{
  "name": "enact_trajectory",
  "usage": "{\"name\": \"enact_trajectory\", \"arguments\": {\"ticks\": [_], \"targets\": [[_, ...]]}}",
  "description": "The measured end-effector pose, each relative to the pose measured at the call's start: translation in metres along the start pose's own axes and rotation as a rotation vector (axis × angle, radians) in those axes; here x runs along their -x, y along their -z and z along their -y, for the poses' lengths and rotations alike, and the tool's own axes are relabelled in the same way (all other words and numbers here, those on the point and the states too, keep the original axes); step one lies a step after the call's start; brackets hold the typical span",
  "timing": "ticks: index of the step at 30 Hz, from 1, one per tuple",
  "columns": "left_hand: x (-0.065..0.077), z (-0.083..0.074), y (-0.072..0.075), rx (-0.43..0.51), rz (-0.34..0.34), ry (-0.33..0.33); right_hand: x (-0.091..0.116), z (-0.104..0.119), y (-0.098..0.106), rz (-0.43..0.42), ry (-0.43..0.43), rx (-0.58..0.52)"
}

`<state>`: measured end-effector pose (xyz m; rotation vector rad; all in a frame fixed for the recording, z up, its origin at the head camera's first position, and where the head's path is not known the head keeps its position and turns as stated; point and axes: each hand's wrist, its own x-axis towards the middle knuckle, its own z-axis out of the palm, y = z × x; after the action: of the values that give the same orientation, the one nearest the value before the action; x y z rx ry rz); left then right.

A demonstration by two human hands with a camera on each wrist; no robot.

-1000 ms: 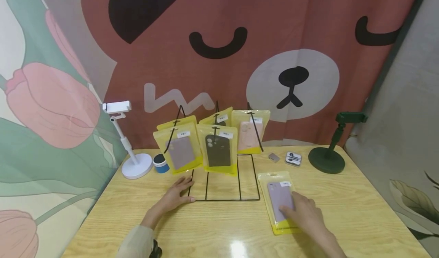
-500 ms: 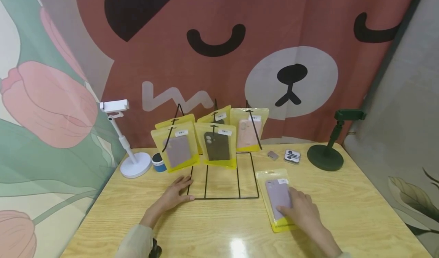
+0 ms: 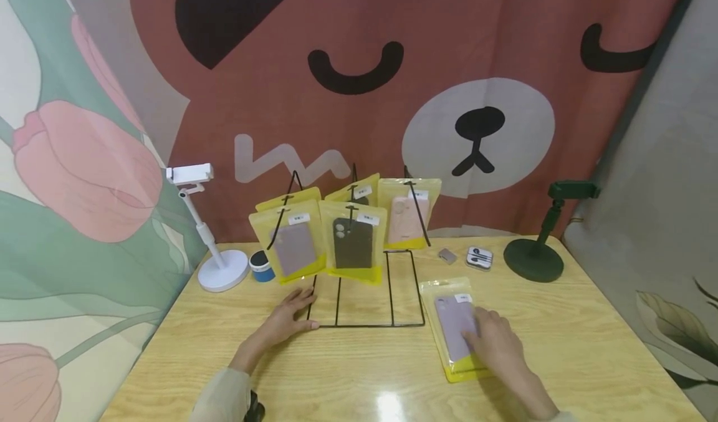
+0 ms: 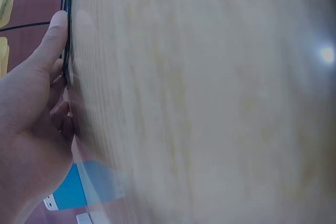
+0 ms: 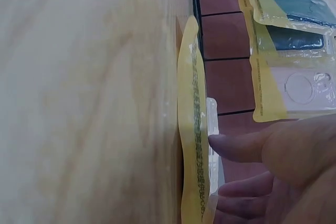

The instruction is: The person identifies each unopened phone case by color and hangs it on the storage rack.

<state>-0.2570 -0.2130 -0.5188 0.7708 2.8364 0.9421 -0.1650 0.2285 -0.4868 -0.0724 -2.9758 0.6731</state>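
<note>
In the head view my left hand (image 3: 283, 321) rests at the front left corner of a black wire display rack (image 3: 370, 326), fingers spread on the table and thumb by the front wire. My right hand (image 3: 499, 344) lies over the right side of a yellow zip pouch holding a purple phone case (image 3: 451, 325), flat on the table. Its thumb touches the pouch's face; the other fingers are along the right edge. From the rack's hooks hang several similar pouches, with a purple case (image 3: 295, 247), a dark case (image 3: 352, 243) and a pink case (image 3: 408, 219) showing.
A white phone stand (image 3: 223, 269) and a blue-and-black cylinder (image 3: 262, 267) stand at the left. Behind the flat pouch are a small grey item (image 3: 447, 256) and boxed earphones (image 3: 479, 258). A dark green phone stand (image 3: 534, 260) is at the back right, before a printed curtain (image 3: 359, 129).
My right thumb has slid slightly right across the flat pouch, toward the other fingers. The front dark-case pouch swings a little on its hook. My left hand stays at the rack's corner.
</note>
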Motion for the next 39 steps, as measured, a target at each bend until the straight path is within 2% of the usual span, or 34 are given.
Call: {"name": "enact_trajectory", "arguments": {"ticks": [8, 19, 27, 31, 35, 39], "targets": [[-0.002, 0.0, 0.0, 0.024, 0.017, 0.031, -0.007, -0.008, 0.003, -0.04, 0.057, 0.006], [-0.003, 0.002, -0.002, 0.012, -0.007, 0.003, -0.013, -0.017, 0.006, -0.034, 0.03, -0.029], [-0.001, -0.001, 0.001, 0.02, 0.004, 0.022, -0.017, -0.028, 0.013, 0.037, -0.011, -0.216], [-0.002, -0.001, 0.001, 0.021, 0.002, 0.025, -0.019, -0.031, 0.018, 0.038, -0.016, -0.313], [-0.002, 0.0, 0.001, 0.02, 0.002, 0.016, -0.021, -0.033, 0.021, 0.062, -0.035, -0.344], [-0.002, 0.002, -0.001, 0.01, 0.002, 0.004, -0.023, -0.033, 0.022, 0.141, -0.113, -0.386]]}}
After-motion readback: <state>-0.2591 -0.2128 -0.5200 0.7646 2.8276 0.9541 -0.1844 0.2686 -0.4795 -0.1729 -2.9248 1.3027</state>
